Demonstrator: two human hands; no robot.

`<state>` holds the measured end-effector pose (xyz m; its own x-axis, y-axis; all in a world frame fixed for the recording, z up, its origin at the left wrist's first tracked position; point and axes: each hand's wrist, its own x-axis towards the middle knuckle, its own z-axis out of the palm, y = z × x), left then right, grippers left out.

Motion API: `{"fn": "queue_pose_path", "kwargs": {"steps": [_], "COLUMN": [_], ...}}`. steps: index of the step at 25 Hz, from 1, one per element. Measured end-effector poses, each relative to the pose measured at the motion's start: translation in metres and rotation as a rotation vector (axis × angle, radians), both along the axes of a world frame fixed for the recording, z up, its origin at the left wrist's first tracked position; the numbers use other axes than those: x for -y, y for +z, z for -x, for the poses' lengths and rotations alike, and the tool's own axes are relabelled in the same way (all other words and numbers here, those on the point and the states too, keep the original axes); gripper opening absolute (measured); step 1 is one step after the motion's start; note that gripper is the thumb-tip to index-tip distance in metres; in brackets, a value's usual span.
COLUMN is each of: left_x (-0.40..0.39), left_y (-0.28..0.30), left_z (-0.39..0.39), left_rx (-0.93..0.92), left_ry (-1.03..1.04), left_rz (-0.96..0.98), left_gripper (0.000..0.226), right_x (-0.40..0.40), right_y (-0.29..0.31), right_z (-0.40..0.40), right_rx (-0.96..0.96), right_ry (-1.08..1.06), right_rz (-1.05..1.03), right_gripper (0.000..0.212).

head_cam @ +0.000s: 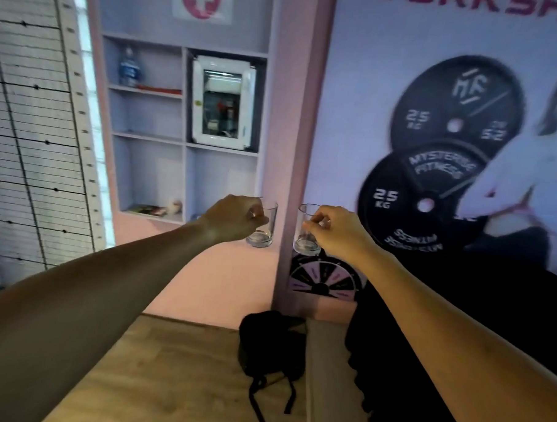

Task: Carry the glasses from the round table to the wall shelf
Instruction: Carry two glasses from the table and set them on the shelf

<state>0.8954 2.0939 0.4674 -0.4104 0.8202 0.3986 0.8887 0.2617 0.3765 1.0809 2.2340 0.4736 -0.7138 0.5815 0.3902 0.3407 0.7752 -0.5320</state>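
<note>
Both arms out. L hand — fingers clamped on a clear glass; R hand likewise on second glass. Glasses upright, near but apart, in air. Wall shelf at 11 o'clock, beyond.

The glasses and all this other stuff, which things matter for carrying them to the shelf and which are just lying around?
Job: left hand with one glass; right hand with another glass; wall shelf.
Lying about: water bottle, black bag, prize wheel.
</note>
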Motion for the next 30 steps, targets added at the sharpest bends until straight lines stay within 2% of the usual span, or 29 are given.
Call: {"fn": "queue_pose_path", "kwargs": {"steps": [6, 9, 19, 25, 30], "left_x": [-0.024, -0.036, -0.074, -0.067, -0.046], "left_y": [0.008, 0.009, 0.008, 0.012, 0.001], "left_z": [0.146, 0.207, 0.407, 0.497, 0.608], "left_rx": [-0.013, -0.019, -0.047, -0.061, -0.064], "left_ry": [0.139, 0.187, 0.442, 0.559, 0.668], "left_rz": [0.006, 0.002, -0.004, -0.038, -0.008], "left_gripper": [0.032, 0.02, 0.017, 0.017, 0.021], "right_x": [-0.047, -0.067, -0.133, -0.136, -0.12], "right_y": [0.003, 0.004, 0.003, 0.004, -0.006], "right_z": [0.166, 0.239, 0.491, 0.612, 0.743], "right_rx": [-0.044, -0.024, -0.034, -0.044, -0.011], "right_ry": [0.142, 0.212, 0.458, 0.61, 0.73], "right_rz": [0.021, 0.008, -0.025, -0.006, 0.005], "right_gripper": [0.016, 0.019, 0.018, 0.017, 0.018]}}
